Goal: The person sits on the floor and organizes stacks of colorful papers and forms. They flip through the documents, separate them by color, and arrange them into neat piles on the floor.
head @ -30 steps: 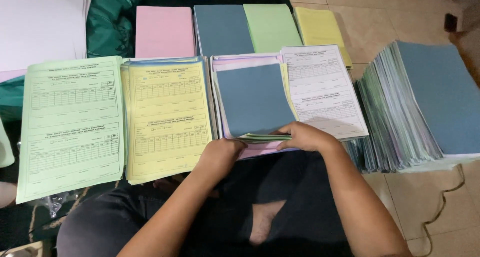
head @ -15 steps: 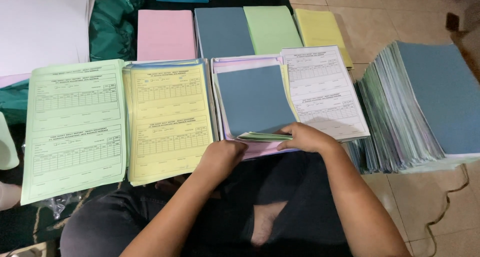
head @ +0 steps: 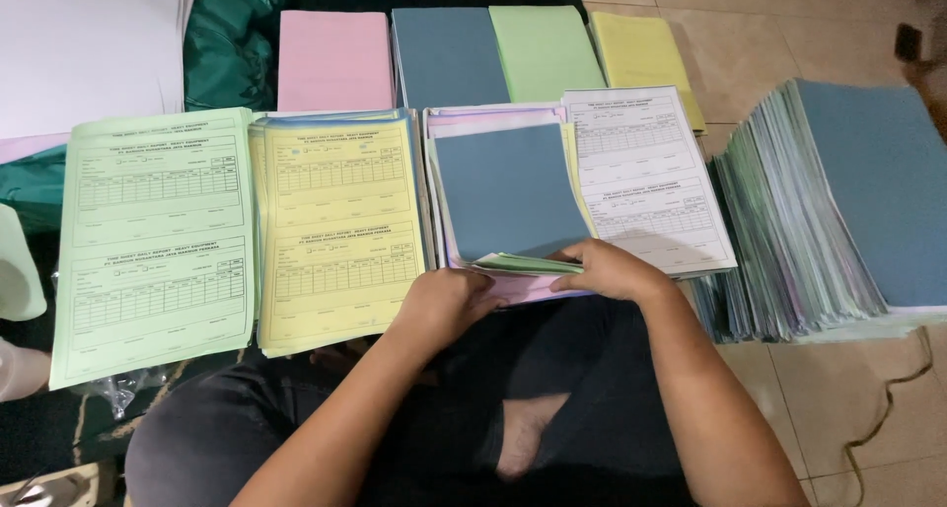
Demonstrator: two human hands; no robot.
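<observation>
A thin set of loose coloured paper sheets under a blue-grey cover sheet (head: 508,196) lies on the floor, its near edge pinched by the right hand (head: 612,270) and steadied by the left hand (head: 449,305). Light and floppy, it likely needs edge support. Left of it lies a yellow printed form stack (head: 340,231); right, a tall collated pile (head: 838,211).

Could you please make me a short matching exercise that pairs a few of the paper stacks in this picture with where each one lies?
Things:
1. green form stack
2. yellow form stack
3. white form stack
4. tall collated pile

Places:
A. far right, on the tiled floor
B. just right of the blue-topped stack
C. far left of the front row
D. between the green forms and the blue-topped stack

Pairs: 1-C, 2-D, 3-B, 4-A
</observation>
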